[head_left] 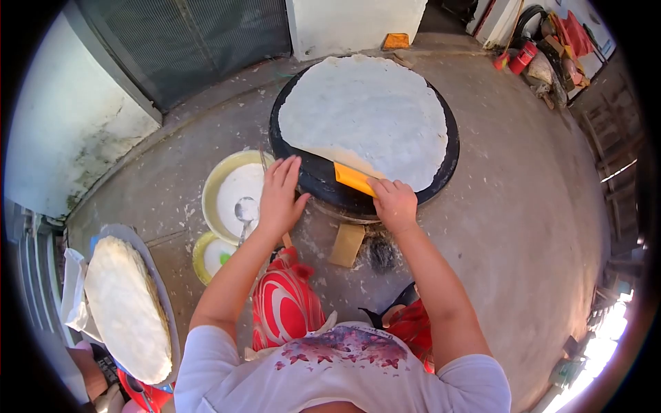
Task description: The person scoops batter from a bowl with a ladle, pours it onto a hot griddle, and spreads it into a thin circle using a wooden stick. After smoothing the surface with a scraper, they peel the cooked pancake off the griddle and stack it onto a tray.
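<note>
Left hand [280, 197] spread, right hand [396, 204] gripping flat yellow scraper [353, 179], apparently loosening thin round white sheet [365, 113]; next move calls for lightness.

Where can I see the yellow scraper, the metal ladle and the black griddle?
Scraper [354, 179]: head view, middle of its yellow face.
Ladle [246, 208]: head view, its round bowl.
Griddle [318, 176]: head view, bare black part at its near left.

Stained white wall [69, 124] — grey floor [523, 227] — dark mesh door [213, 48].
</note>
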Tool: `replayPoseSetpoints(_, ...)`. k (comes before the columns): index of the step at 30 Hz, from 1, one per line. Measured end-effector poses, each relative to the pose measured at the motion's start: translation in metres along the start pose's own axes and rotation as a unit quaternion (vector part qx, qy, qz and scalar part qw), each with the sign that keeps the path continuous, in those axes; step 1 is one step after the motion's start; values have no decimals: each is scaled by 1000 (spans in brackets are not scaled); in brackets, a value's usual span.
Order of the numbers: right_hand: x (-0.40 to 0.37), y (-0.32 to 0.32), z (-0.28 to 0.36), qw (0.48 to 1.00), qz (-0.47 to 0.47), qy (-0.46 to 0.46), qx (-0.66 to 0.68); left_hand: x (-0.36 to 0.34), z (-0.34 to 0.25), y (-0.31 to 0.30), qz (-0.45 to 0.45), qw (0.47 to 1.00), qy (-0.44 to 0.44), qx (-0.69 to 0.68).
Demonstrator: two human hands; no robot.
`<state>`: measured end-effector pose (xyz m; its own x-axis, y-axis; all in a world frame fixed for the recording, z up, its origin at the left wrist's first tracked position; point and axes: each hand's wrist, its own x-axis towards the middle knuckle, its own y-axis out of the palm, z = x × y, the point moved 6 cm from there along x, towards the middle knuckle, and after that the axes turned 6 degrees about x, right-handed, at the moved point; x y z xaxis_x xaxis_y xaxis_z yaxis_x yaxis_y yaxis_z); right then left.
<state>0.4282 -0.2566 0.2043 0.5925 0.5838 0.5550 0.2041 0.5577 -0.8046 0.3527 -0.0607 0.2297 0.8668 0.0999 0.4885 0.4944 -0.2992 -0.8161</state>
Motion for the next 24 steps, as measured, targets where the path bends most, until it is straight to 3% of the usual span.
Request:
replayPoseSetpoints(4, -12, -5, 2, 999, 31, 23, 1, 39, 8, 52, 14, 1000, 7, 23)
replayPoseSetpoints(6, -18, -3, 9, 999, 44, 2, 17, 50, 15, 83, 68, 996, 37, 48)
replayPoseSetpoints(8, -25, 4, 16, 999, 53, -13, 4, 61, 19, 96, 37, 997, 66, 30)
replayPoseSetpoints(10, -28, 14, 31, 995, 78, -59, -4, 71, 29, 121, 147, 988, 25, 36)
replayPoseSetpoints(11, -25, 19, 35, 995, 67, -68, 0, 78, 26, 116, 66, 997, 48, 4)
replayPoseSetpoints(14, 0, 29, 20, 999, 25, -34, -5, 98, 23, 128, 143, 988, 53, 0)
replayPoseSetpoints(16, 11, 34, 13, 999, 41, -1, -35, 111, 16, 124, 129, 990, 55, 4)
replayPoseSetpoints(22, 13, 41, 42, 995, 50, -77, 35, 142, 8, 109, 85, 994, 62, -32)
replayPoseSetpoints(24, 27, 45, 18, 999, 19, -36, 24, 150, 10, 108, 75, 995, 57, -40)
